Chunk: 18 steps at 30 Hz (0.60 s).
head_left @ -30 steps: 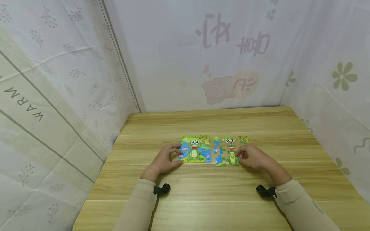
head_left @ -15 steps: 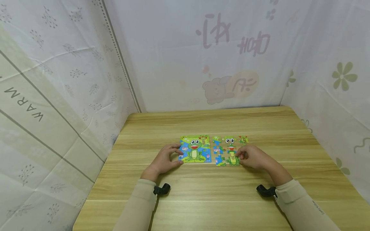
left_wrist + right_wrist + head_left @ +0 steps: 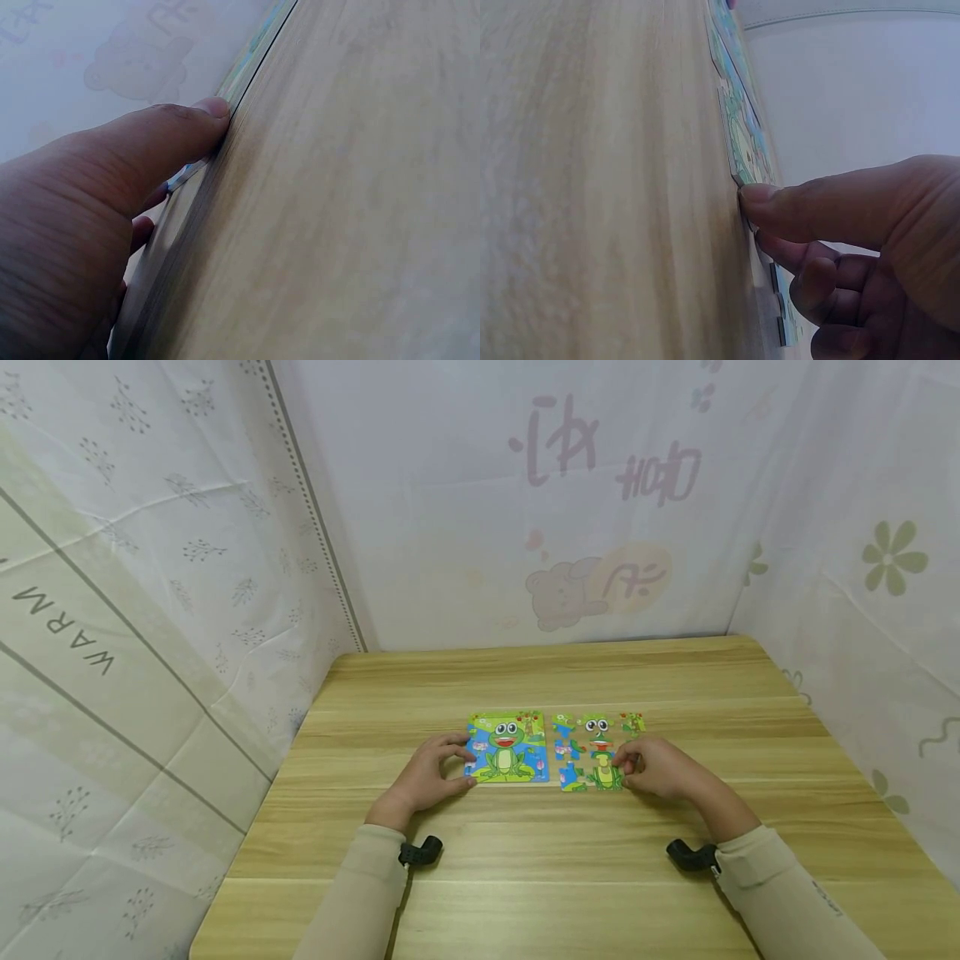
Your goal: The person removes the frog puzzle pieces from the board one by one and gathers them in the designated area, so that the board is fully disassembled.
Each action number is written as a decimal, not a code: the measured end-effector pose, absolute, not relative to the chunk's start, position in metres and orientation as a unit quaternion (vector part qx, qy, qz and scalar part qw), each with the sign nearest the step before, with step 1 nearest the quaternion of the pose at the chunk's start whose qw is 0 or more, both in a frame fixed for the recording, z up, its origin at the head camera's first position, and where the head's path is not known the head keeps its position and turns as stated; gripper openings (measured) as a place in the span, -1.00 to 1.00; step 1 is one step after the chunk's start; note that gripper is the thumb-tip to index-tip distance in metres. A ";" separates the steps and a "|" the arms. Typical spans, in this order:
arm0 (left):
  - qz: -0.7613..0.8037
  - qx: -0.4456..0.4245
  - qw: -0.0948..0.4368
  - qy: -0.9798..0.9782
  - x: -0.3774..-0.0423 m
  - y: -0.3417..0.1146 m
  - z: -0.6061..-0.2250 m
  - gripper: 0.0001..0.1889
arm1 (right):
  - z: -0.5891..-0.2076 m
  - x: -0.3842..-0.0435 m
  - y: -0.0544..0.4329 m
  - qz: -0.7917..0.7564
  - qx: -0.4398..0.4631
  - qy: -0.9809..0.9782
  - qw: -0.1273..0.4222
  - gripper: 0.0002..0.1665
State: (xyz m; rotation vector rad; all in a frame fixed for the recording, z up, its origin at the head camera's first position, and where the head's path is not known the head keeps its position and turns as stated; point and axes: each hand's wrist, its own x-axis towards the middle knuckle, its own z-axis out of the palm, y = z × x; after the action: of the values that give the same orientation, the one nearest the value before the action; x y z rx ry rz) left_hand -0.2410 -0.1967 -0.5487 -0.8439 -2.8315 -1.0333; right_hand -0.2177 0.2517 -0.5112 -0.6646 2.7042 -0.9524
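A square frog puzzle [image 3: 506,748] lies flat on the table. My left hand [image 3: 423,774] holds its near left corner, with the thumb [image 3: 180,135] at the front edge and the fingers on the left side. To the right lie several loose frog puzzle pieces, set out in rows with small gaps. My right hand [image 3: 652,766] pinches the right edge of the lower middle puzzle piece [image 3: 603,779], which shows the frog's green and yellow lower body. Thumb and index finger meet at its corner in the right wrist view. That hand may hide pieces behind it.
The pieces include an eyes piece [image 3: 596,724], an apple tree piece [image 3: 633,722] and a blue corner piece [image 3: 572,777]. They lie on a wooden table [image 3: 480,877]. Printed curtains [image 3: 450,527] hang close along its back and sides.
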 end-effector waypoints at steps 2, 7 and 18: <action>-0.330 -0.269 0.005 -0.905 -0.241 -0.197 -0.548 -0.69 | -0.510 -0.217 0.251 -0.324 -0.224 0.914 0.100 -0.77; -0.330 -0.269 0.004 -0.905 -0.241 -0.197 -0.549 -0.68 | -0.509 -0.217 0.251 -0.336 -0.221 0.910 0.104 -0.77; -0.326 -0.268 0.003 -0.906 -0.241 -0.197 -0.549 -0.69 | -0.509 -0.223 0.240 -0.319 -0.207 0.921 0.088 -0.79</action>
State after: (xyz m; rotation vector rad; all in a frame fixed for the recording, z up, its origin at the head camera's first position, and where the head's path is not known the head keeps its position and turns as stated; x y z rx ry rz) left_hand -0.2405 -0.1973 -0.5489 -0.8415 -2.8419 -1.0230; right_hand -0.2231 0.2399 -0.5088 -0.6162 2.7400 -0.9503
